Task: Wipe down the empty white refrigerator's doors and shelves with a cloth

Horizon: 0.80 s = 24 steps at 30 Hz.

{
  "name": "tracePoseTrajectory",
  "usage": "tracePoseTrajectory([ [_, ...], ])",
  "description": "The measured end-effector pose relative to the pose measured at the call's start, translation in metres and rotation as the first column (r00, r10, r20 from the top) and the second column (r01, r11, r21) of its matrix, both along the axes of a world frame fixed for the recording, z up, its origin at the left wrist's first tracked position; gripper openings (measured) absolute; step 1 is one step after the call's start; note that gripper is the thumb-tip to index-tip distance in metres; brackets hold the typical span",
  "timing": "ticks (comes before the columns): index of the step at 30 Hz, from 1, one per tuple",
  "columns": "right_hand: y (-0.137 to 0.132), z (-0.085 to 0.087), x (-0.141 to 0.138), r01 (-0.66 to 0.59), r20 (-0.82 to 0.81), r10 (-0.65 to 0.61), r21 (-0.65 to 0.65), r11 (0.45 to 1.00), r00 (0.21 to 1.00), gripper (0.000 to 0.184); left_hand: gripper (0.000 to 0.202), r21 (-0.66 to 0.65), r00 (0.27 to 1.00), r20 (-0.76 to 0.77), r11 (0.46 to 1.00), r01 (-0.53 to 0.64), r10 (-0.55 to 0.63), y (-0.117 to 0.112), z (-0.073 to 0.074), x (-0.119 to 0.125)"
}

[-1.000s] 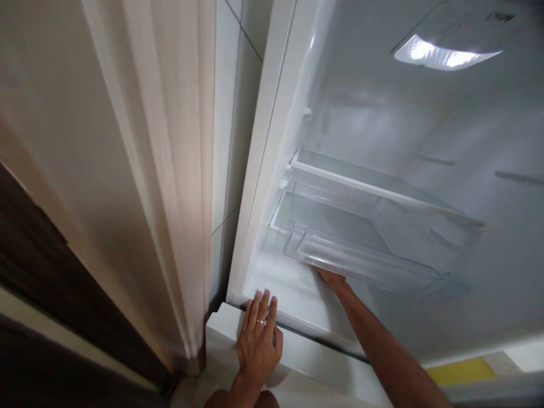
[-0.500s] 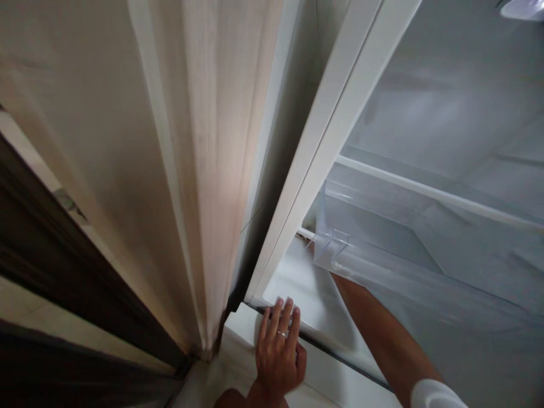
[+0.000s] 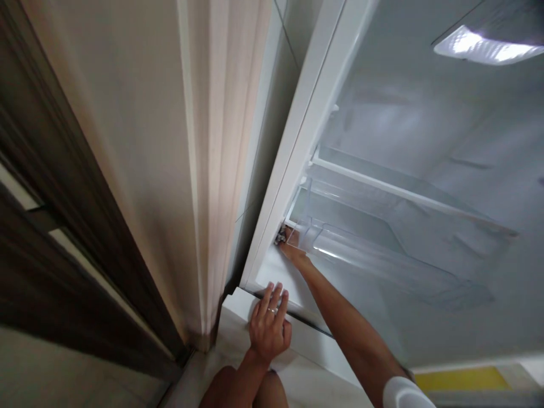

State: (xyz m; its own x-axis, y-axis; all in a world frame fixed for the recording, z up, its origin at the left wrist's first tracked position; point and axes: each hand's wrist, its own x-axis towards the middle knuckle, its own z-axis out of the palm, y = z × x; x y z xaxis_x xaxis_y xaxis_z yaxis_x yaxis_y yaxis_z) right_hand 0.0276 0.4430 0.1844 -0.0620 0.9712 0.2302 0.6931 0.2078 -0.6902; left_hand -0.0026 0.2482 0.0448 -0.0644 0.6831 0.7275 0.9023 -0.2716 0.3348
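- The open fridge (image 3: 425,141) fills the right half of the view, its white cavity lit by 1 lamp (image 3: 484,48) at the top right; it appears bare apart from its fittings.
- A pale folding door (image 3: 204,170) stands just beside the fridge on the left, with a narrow strip of tiled wall between them; a dark wooden panel (image 3: 63,215) lies further left.
- The fridge's white front frame (image 3: 297,147) runs diagonally up the middle, and its bottom edge forms a sill.
- A clear plastic drawer (image 3: 382,249) sits low in the cavity under a glass shelf (image 3: 395,184), its front tilted toward the opening.
- The right hand (image 3: 292,249) reaches in beneath the drawer's left front corner, close against the frame. Its fingers are hidden behind the drawer and a small dark object I cannot make out, so I cannot tell whether they grip anything; the spot suggests it is working at the drawer's corner or runner.
- The left hand (image 3: 268,328) lies flat on the sill, fingers spread and holding nothing, seemingly as a brace for the crouch.
- A ring (image 3: 272,310) shows on 1 finger.
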Motion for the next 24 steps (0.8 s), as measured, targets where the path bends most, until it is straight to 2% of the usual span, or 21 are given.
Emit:
tracePoseTrajectory([
  [3,-0.025,-0.007,0.007,-0.058,0.283,0.071,-0.055,0.997,0.957,0.038,0.074,-0.026,1.000,-0.020,0.999,-0.022,0.022,0.000,0.001,0.001],
  [6,-0.057,-0.010,0.014,-0.091,0.449,0.119,-0.082,0.992,0.885,0.046,0.068,-0.030,0.999,-0.037,0.999,-0.036,0.035,0.000,0.003,0.002],
  [10,-0.090,-0.005,0.023,-0.138,0.542,0.162,-0.085,0.987,0.825,0.046,0.062,-0.084,1.000,0.000,0.996,-0.031,0.031,0.001,0.005,0.001],
  [16,-0.113,0.005,0.040,-0.167,0.582,0.197,-0.105,0.980,0.789,0.043,0.056,-0.148,0.996,0.067,0.988,-0.046,0.056,0.000,0.012,-0.001],
  [20,-0.136,0.002,0.061,-0.101,0.604,0.121,-0.067,0.993,0.788,0.037,0.055,-0.137,0.992,0.114,0.990,-0.040,0.056,0.001,0.015,-0.003],
  [24,-0.149,-0.004,0.088,0.072,0.625,-0.055,-0.002,0.997,0.778,0.033,0.050,-0.125,0.993,0.117,0.992,-0.008,0.022,0.001,0.017,-0.006],
])
